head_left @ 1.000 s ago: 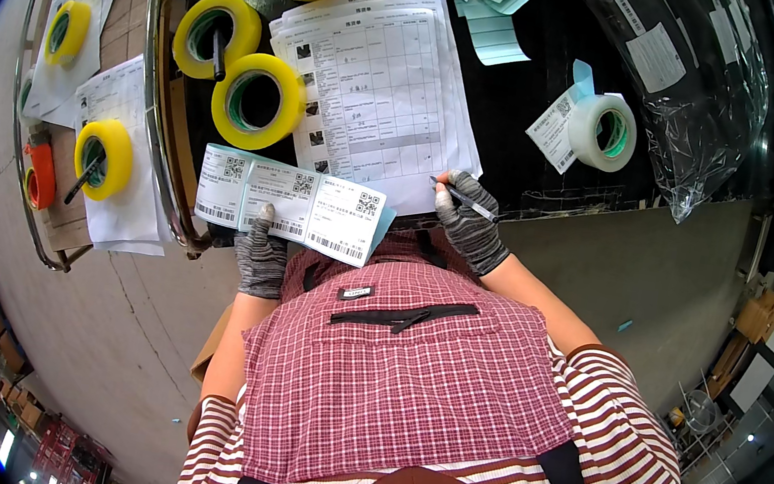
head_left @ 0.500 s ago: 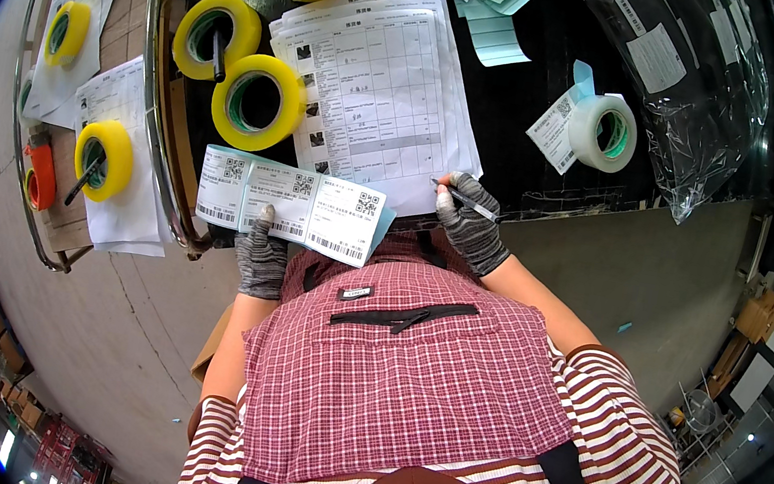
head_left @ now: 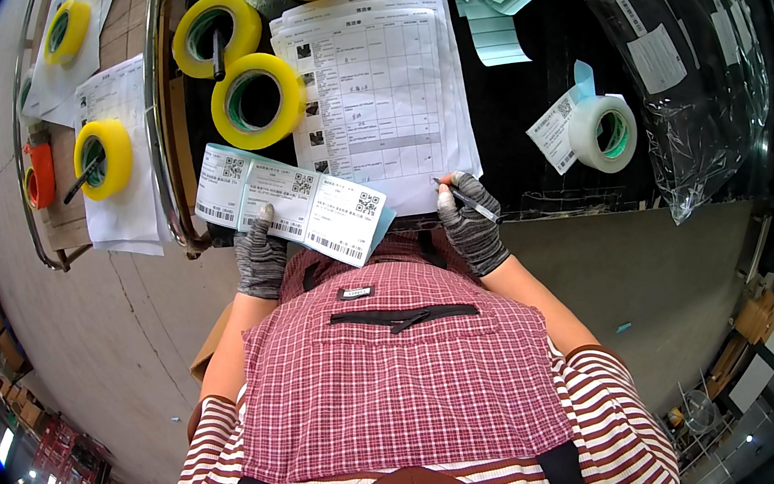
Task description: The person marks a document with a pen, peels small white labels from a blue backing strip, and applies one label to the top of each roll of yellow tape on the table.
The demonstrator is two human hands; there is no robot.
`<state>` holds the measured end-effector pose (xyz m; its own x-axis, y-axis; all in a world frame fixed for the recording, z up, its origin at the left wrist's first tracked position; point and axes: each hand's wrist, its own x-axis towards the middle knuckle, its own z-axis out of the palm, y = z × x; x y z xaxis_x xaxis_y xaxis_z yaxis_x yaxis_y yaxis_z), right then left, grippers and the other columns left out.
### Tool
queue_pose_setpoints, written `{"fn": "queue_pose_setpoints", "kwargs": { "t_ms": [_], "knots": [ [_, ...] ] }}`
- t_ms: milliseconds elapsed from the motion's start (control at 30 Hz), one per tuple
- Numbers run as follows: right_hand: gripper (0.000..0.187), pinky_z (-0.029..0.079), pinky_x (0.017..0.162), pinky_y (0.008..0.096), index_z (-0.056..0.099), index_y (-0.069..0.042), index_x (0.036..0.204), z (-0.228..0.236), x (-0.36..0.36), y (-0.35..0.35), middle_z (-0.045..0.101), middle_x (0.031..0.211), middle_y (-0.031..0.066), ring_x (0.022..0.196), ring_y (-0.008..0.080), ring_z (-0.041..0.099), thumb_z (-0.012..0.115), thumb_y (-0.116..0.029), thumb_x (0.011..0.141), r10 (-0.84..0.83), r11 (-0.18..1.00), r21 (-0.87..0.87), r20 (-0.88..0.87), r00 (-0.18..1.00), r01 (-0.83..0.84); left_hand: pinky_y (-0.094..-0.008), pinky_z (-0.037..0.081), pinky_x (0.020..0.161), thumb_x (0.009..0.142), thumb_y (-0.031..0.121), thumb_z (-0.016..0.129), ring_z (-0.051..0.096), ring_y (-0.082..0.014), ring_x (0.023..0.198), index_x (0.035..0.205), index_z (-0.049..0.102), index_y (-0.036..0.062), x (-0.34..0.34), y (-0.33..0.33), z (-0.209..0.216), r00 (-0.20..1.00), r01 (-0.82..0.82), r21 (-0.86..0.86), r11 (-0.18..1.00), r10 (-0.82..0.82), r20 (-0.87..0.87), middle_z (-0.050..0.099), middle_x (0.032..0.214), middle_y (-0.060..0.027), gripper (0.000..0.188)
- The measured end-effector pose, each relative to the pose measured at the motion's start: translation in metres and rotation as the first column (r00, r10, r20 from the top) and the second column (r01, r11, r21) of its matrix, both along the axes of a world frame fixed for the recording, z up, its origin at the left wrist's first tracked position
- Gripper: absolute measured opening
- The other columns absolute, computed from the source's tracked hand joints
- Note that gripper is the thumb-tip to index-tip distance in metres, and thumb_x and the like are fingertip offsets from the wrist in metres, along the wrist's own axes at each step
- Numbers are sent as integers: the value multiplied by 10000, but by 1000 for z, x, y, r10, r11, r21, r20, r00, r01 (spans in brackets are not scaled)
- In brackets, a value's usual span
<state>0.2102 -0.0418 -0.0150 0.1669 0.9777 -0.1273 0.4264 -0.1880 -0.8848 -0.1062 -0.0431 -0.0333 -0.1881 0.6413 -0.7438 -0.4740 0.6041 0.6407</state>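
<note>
My left hand (head_left: 260,257), in a grey fingerless glove, grips a strip of printed labels (head_left: 336,211) on pale blue backing, its thumb on top. The strip spreads flat at the table's near edge. In my right hand (head_left: 474,223), gloved the same way, a pen (head_left: 467,200) is pinched, its tip pointing left over the lower edge of a printed form. A stack of these forms (head_left: 391,91) lies between and beyond my hands. Left of the forms sits a yellow tape roll (head_left: 288,108), close to the label strip.
Several more tape rolls stand at the left, one with a marker (head_left: 218,56) in it. At right are a clear tape roll (head_left: 624,135) and black plastic-wrapped packages (head_left: 681,45). A metal-railed cart (head_left: 156,3) flanks the table's left side. More labels (head_left: 496,31) lie at the back.
Both hands stay almost in place. The label strip and pen have barely shifted.
</note>
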Motion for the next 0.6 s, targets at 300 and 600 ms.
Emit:
{"fn": "queue_pose_setpoints", "kwargs": {
  "t_ms": [300, 600],
  "knots": [
    [83, 515, 632, 294, 624, -6, 879, -3, 3, -1, 643, 765, 113, 682, 214, 644, 610, -50, 810, 17, 1000, -13, -31, 999, -17, -289, 433, 887, 859, 261, 671, 520, -163, 952, 1139, 526, -67, 7, 3, 6, 998, 26, 44, 999, -24, -55, 563, 1057, -113, 455],
    [74, 510, 645, 285, 623, 0, 872, -3, 3, -1, 640, 762, 107, 685, 192, 639, 600, -51, 824, 0, 999, -37, -35, 999, -1, -335, 464, 878, 830, 204, 706, 538, -199, 983, 1194, 500, -61, -4, -2, -3, 984, 122, -26, 992, -124, -128, 559, 1104, -123, 495]
  ]
}}
